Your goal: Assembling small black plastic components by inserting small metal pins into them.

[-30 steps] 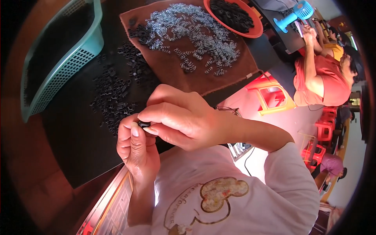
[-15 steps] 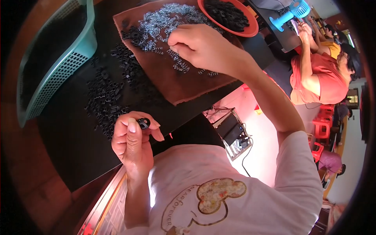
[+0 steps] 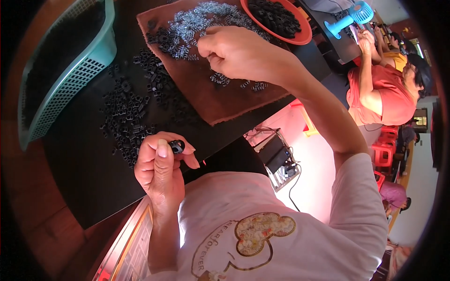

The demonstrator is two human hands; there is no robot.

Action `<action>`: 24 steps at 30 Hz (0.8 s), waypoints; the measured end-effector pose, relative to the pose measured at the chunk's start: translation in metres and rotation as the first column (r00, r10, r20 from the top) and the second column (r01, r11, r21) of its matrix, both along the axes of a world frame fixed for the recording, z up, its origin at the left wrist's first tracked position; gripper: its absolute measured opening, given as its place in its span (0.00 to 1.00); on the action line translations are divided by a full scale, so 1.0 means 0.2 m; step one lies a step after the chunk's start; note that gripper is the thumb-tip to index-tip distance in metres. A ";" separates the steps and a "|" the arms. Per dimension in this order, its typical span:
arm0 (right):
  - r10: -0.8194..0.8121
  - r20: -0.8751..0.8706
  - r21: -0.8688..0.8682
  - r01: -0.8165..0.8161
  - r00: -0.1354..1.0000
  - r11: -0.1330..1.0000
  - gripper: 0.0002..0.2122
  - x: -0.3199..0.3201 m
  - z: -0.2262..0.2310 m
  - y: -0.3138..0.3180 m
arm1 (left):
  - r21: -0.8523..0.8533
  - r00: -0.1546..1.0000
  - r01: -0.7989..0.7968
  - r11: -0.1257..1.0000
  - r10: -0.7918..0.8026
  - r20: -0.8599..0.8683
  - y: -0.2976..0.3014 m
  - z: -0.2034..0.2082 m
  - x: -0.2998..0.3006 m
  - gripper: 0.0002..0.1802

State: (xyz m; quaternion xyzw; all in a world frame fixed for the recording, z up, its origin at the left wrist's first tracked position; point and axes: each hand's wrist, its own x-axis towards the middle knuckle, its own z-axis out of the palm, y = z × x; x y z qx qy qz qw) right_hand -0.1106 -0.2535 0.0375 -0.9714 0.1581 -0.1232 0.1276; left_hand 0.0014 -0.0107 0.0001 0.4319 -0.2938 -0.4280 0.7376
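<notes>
Between the thumb and fingers of my left hand [image 3: 161,168] is a small black plastic part [image 3: 176,146], held just off the table's near edge. My right hand [image 3: 229,52] is over the brown cloth [image 3: 225,105], by the pile of small metal springs [image 3: 197,23]. Its thumb and fingertips are pinched together; whether a spring is between them I cannot make out. Small black plastic pieces [image 3: 126,110] lie scattered on the dark table left of the cloth. More black pieces [image 3: 164,40] sit on the cloth's left side, against the springs.
A teal plastic basket [image 3: 77,77] stands at the left. An orange-red bowl [image 3: 307,35] of black parts is at the back right of the cloth. Beyond are a blue fan [image 3: 360,13], a person in an orange shirt [image 3: 389,93] and red stools [image 3: 383,153].
My right hand has shifted slightly left among the springs and its fingers have curled in more. My left hand keeps hold of the black part, nearly unmoved.
</notes>
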 end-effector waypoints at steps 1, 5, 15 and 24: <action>0.005 0.031 0.030 -0.006 1.000 1.000 0.04 -0.01 0.00 -0.01 | 0.006 1.000 -0.005 1.000 0.005 -0.003 0.00 0.00 0.00 0.15; 0.012 0.106 0.099 -0.023 0.994 0.995 0.04 -0.03 0.01 -0.02 | -0.010 1.000 -0.013 1.000 0.013 -0.014 0.00 -0.01 0.00 0.15; -0.062 0.186 0.231 0.018 0.981 0.973 0.03 -0.03 0.01 -0.01 | 0.004 0.999 -0.032 0.999 0.032 -0.036 -0.02 0.01 -0.01 0.14; 0.007 0.084 0.016 -0.008 0.996 1.000 0.05 -0.03 0.00 -0.04 | -0.005 0.999 -0.045 0.999 0.045 -0.012 -0.02 0.00 -0.01 0.14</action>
